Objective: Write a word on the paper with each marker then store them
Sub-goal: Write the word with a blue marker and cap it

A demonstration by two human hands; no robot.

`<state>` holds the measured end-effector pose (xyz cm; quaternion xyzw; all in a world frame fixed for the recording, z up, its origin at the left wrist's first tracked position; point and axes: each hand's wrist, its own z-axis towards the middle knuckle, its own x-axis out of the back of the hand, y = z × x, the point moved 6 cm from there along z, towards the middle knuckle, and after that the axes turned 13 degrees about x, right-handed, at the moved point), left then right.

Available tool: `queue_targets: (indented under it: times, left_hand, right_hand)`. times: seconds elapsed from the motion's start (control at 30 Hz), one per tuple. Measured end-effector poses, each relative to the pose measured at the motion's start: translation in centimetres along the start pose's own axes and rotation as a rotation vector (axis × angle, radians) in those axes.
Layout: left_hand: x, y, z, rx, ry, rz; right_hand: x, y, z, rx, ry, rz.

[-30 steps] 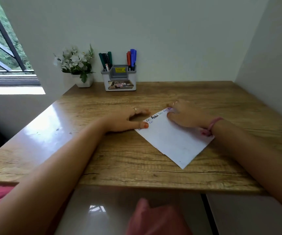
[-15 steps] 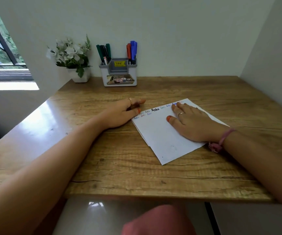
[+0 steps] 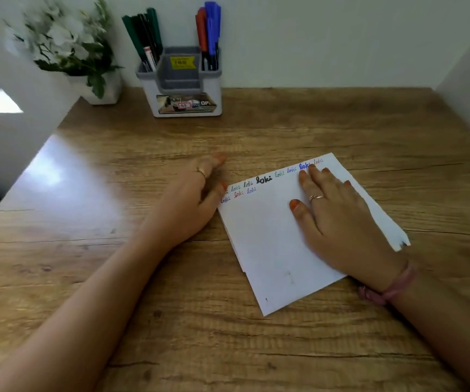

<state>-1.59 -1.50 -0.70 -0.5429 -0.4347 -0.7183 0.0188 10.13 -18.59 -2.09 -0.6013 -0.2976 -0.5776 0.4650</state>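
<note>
A white sheet of paper (image 3: 267, 236) lies tilted on the wooden desk (image 3: 143, 278), with the word "loki" written several times in different colours along its top edge. My right hand (image 3: 338, 219) rests flat on the paper, fingers spread. My left hand (image 3: 194, 199) lies on the desk at the paper's left corner, thumb touching its edge, holding nothing. At the back stands a white and grey holder (image 3: 183, 83) with dark green and black markers (image 3: 143, 35) in its left slot and red and blue markers (image 3: 208, 26) in its right slot.
A white pot of white flowers (image 3: 69, 49) stands left of the holder against the wall. White walls close the desk at the back and right. A bright window sill lies at the far left. Bare wood stretches in front of the paper.
The view has tipped down and closer to the desk. My right hand has slid further onto the paper and lies flat; my left hand stays at the paper's left corner.
</note>
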Motion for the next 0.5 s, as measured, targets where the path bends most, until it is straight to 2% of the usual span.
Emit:
queue_targets:
  times: [0.13, 0.37, 0.43, 0.5]
  left_hand:
    - [0.1, 0.5, -0.2, 0.001, -0.024, 0.043]
    - [1.5, 2.0, -0.3, 0.097, -0.095, 0.066]
    - [2.2, 2.9, 0.1, 0.053, -0.074, 0.077]
    - [3.5, 3.9, 0.9, -0.005, 0.022, 0.095]
  right_hand:
    - [0.5, -0.2, -0.1, -0.012, 0.008, 0.007]
    - [1.7, -0.8, 0.2, -0.040, -0.105, 0.039]
    - [2.3, -1.2, 0.4, -0.014, -0.084, 0.033]
    - [3.3, -0.9, 1.2, -0.024, -0.034, 0.036]
